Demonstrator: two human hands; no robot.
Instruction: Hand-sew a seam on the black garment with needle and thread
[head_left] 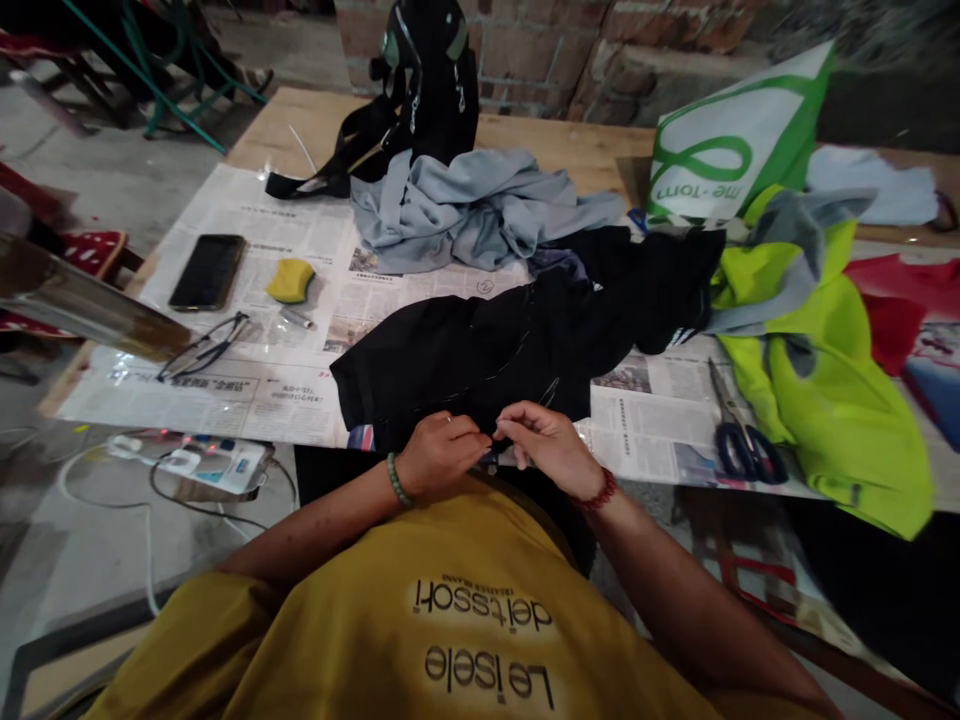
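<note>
A black garment [465, 350] with loose white stitch lines lies across the table's front edge. At its near edge, my left hand [442, 452], with a green bead bracelet on the wrist, is closed with the fingers pinched on the cloth. Close beside it, almost fingertip to fingertip, is my right hand [547, 447], wearing a red bracelet. Its thumb and forefinger are pinched together; whatever lies between them is too small to make out. Dark-handled scissors [742, 440] lie to the right of my right hand.
Newspaper [300, 390] covers the table. On the left are a phone [208, 272], yellow sponge [291, 281], glasses [202, 350] and a tall bottle [97, 310]. Grey cloth [480, 205], a black bag [427, 80] and a green-white bag [727, 150] stand behind; a lime garment [840, 390] hangs right.
</note>
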